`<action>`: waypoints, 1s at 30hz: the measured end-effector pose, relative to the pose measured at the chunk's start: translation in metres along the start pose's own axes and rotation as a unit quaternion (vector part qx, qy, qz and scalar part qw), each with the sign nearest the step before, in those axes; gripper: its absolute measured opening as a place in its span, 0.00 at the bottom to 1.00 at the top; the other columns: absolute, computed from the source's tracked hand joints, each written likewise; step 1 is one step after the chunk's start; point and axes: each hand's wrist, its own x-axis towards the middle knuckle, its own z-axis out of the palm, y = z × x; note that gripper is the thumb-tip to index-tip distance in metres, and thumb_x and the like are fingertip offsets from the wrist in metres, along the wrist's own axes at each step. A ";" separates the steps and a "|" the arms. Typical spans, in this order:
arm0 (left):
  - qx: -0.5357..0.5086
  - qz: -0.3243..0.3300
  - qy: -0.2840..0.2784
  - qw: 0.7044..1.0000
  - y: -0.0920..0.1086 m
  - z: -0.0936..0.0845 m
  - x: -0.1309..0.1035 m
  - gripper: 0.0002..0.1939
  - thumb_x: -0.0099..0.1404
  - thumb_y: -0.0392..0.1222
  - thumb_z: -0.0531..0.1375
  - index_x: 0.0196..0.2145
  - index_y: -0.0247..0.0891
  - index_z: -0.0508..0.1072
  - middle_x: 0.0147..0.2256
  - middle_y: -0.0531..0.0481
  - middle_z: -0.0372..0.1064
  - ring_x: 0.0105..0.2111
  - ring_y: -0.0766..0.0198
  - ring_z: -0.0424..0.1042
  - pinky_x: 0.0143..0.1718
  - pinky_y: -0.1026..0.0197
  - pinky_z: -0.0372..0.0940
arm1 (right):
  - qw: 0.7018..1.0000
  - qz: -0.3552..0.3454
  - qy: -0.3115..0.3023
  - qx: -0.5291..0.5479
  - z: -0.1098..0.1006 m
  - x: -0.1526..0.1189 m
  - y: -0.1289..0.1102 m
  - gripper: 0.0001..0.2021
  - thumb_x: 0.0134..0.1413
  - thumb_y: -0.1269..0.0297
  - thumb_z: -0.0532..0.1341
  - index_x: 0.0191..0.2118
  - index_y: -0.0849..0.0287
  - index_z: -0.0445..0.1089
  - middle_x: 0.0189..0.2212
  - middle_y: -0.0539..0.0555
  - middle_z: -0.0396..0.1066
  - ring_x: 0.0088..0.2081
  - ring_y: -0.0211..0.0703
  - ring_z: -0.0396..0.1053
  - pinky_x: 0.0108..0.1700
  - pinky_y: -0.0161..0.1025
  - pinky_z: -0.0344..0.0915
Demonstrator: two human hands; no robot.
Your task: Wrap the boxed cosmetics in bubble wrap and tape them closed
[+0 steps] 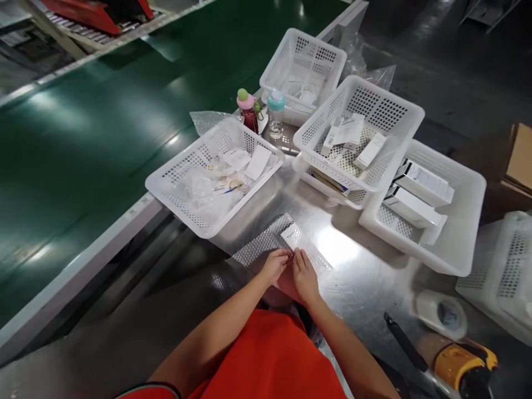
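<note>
A sheet of bubble wrap lies on the steel table near its front edge. On it rests a small white box with dark print at its far end; clear wrap seems to cover its near part. My left hand is closed, thumb and fingers pinching the wrap at the near end of the box. Close beside it, my right hand has its fingers bent over the wrap by the box's right side. The fingertips of both hands almost meet, and they partly hide what lies between them.
A white basket of clear bags stands left, beside the green conveyor belt. White baskets with boxes fill the right. Two bottles stand behind. A tape roll, black-handled cutter and yellow-black tool lie near right.
</note>
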 end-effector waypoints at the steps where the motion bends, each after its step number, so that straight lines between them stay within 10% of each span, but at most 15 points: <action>1: -0.008 -0.004 0.001 1.000 -0.001 0.000 -0.003 0.07 0.54 0.42 0.64 0.26 0.36 0.71 0.29 0.49 0.73 0.33 0.64 0.73 0.40 0.61 0.68 | 1.000 -0.011 -0.009 -0.006 0.002 -0.006 -0.002 0.27 0.56 0.80 0.52 0.62 0.68 0.64 0.64 0.66 0.60 0.67 0.56 0.55 0.63 0.53 0.62; 9: 0.011 -0.020 0.067 0.997 -0.008 0.014 0.013 0.15 0.52 0.44 0.67 0.19 0.37 0.65 0.19 0.59 0.59 0.23 0.71 0.61 0.27 0.68 0.61 | 0.997 0.063 0.007 0.037 -0.033 0.030 0.028 0.20 0.62 0.67 0.55 0.59 0.60 0.67 0.58 0.64 0.68 0.59 0.55 0.65 0.59 0.52 0.64; 15: 0.026 -0.075 0.079 0.994 -0.005 0.013 0.012 0.11 0.59 0.39 0.63 0.24 0.38 0.64 0.20 0.58 0.65 0.20 0.69 0.67 0.29 0.61 0.69 | 0.964 0.168 -0.191 0.080 -0.054 0.088 0.064 0.29 0.46 0.53 0.71 0.52 0.64 0.69 0.48 0.65 0.72 0.47 0.54 0.72 0.44 0.42 0.68; 18: 0.053 -0.091 0.105 0.989 -0.006 0.016 0.012 0.12 0.61 0.39 0.63 0.24 0.40 0.62 0.17 0.60 0.62 0.15 0.69 0.64 0.23 0.62 0.66 | 0.964 0.177 -0.181 0.085 -0.052 0.086 0.062 0.27 0.48 0.53 0.69 0.51 0.64 0.67 0.47 0.63 0.72 0.46 0.52 0.72 0.41 0.40 0.65; 26: -0.002 -0.121 0.120 0.985 -0.002 0.082 0.052 0.10 0.59 0.33 0.63 0.25 0.39 0.64 0.19 0.59 0.61 0.18 0.71 0.64 0.24 0.66 0.64 | 0.953 0.245 -0.177 0.033 -0.080 0.092 0.087 0.29 0.49 0.54 0.68 0.53 0.64 0.63 0.43 0.62 0.73 0.42 0.52 0.73 0.36 0.38 0.61; 30: -0.089 -0.158 0.095 0.979 -0.001 0.084 0.052 0.09 0.56 0.28 0.62 0.25 0.37 0.66 0.22 0.54 0.66 0.23 0.70 0.69 0.30 0.65 0.68 | 0.952 0.248 -0.179 -0.001 -0.085 0.095 0.085 0.29 0.50 0.53 0.67 0.53 0.61 0.60 0.49 0.61 0.69 0.41 0.49 0.72 0.34 0.38 0.60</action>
